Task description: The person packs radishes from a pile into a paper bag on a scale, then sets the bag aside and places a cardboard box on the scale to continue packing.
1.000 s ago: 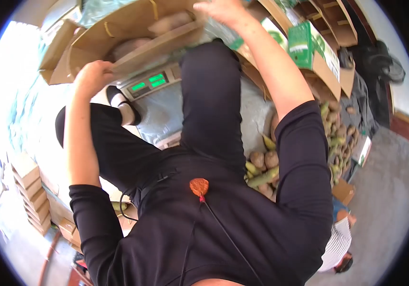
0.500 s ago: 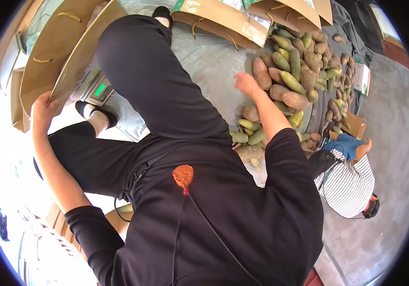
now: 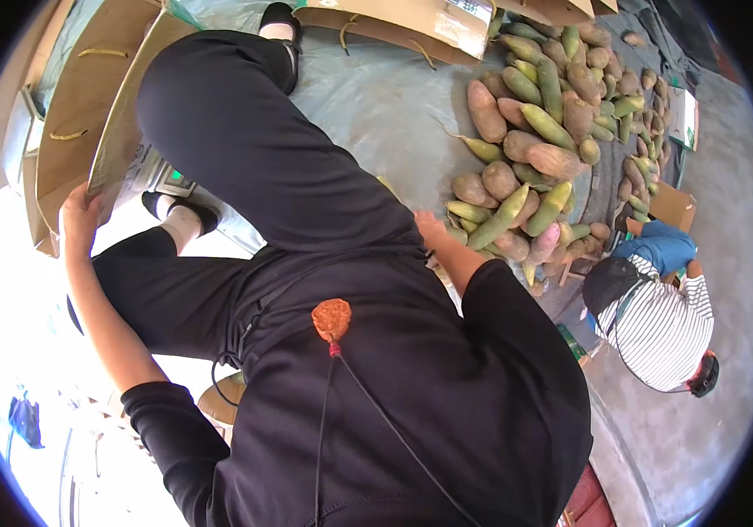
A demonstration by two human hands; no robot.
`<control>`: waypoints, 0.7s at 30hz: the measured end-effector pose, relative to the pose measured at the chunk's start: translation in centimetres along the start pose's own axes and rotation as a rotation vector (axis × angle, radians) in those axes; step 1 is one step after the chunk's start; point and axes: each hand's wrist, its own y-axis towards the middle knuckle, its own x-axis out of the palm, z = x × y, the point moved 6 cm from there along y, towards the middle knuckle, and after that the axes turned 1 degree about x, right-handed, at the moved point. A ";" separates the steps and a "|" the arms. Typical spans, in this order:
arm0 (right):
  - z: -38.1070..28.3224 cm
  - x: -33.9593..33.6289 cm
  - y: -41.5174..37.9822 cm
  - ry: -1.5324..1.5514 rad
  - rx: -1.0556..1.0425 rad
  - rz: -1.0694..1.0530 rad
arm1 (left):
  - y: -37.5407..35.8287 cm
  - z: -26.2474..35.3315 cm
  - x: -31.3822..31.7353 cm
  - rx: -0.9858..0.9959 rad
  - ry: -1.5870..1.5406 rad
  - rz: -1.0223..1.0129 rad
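Observation:
At the left, my left hand (image 3: 80,218) pinches the lower edge of an open cardboard box (image 3: 123,105) with yellow rope handles. My right hand (image 3: 430,230) is low beside my right thigh, at the near edge of a heap of green and reddish radishes (image 3: 539,162). The thigh and blur hide most of its fingers, so what they hold, if anything, cannot be made out. A small yellowish tip (image 3: 386,184) shows past the thigh.
A scale (image 3: 173,181) with a green display stands by my foot, partly behind the box. More cardboard boxes (image 3: 403,28) stand at the top, on plastic sheeting (image 3: 385,97). A person in a striped shirt (image 3: 662,329) is at the right beside a small carton (image 3: 673,206).
My right hand has moved from above the sheeting, near the heap, down toward my thigh. My left hand remains on the box edge. The view has shifted slightly, and the person at the right has shifted posture.

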 end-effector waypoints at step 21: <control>1.1 -3.6 5.9 0.604 0.283 0.043 | -0.7 2.0 -0.7 -0.004 0.125 0.039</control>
